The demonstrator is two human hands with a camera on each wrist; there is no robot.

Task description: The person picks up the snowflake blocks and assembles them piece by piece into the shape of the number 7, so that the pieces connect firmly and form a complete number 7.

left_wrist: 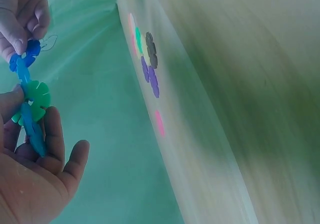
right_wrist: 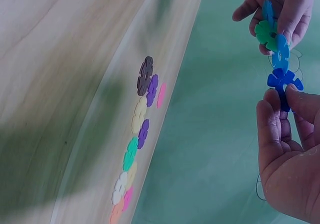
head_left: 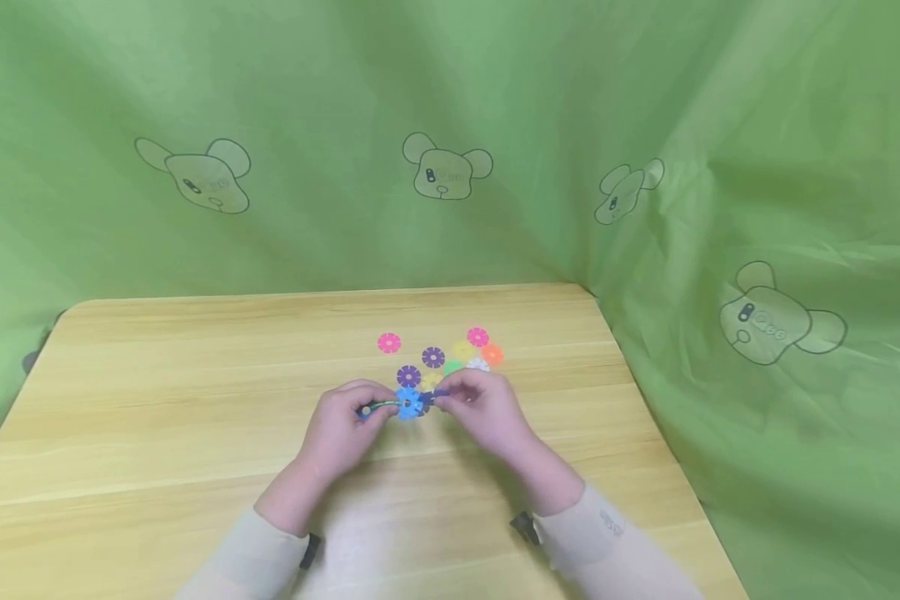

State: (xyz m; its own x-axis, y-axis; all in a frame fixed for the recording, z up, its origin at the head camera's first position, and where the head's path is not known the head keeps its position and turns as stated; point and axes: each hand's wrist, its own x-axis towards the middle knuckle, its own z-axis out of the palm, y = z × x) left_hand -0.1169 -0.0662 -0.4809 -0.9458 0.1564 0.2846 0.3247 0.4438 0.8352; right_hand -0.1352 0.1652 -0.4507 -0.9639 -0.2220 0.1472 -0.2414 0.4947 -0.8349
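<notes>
A short chain of slotted plastic snowflake discs is held between both hands above the table. My left hand (head_left: 345,425) pinches the chain near a green disc (left_wrist: 38,94), with a blue disc (left_wrist: 33,131) beyond it inside the fingers. A light blue disc (head_left: 407,403) sits mid-chain, joined to the green one. On the other end, my right hand (head_left: 489,410) pinches dark blue (right_wrist: 283,79), touching the light blue disc; whether that is one disc or two I cannot tell. Fingers partly cover both ends.
Behind the hands, loose discs lie on the wooden table (head_left: 195,400): pink (head_left: 388,342), purple (head_left: 433,357), orange (head_left: 492,354), white (right_wrist: 119,188), green (right_wrist: 130,154), a dark one (right_wrist: 145,76) and others. Green curtain (head_left: 330,83) borders the table's back and right.
</notes>
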